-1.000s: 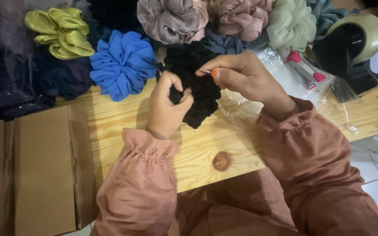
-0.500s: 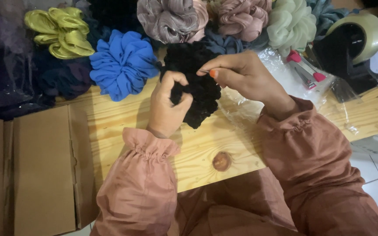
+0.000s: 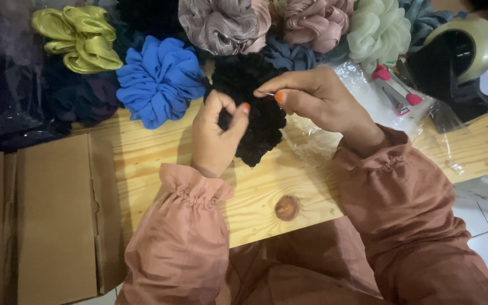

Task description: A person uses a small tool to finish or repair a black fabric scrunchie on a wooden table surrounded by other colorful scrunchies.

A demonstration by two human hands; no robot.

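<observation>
Both hands (image 3: 216,133) (image 3: 317,99) hold black scrunchie (image 3: 261,121).

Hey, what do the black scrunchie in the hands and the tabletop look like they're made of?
The black scrunchie looks like soft, matte, plush fabric, possibly velvet: deeply ruffled, no shine. The tabletop looks like pale unfinished wood, probably pine: visible grain lines and a dark knot.
</observation>
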